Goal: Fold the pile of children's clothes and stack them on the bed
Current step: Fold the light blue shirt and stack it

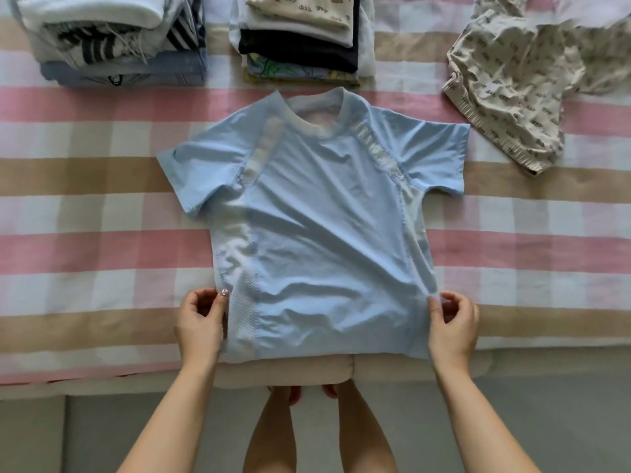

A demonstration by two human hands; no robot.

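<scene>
A light blue child's T-shirt [317, 227] lies flat on the striped bed [85, 206], neck away from me and hem at the near edge. My left hand [201, 322] pinches the shirt's lower left side seam. My right hand [452, 326] pinches the lower right side seam. Both sleeves are spread out to the sides. Two stacks of folded clothes stand at the far edge: a left stack [116, 42] of white, striped and blue pieces, and a middle stack [300, 39] of cream, black and printed pieces.
A crumpled cream garment with a small dark print [512, 87] lies unfolded at the far right. The bed's near edge runs just below the shirt hem, with grey floor and my legs [317, 435] beneath.
</scene>
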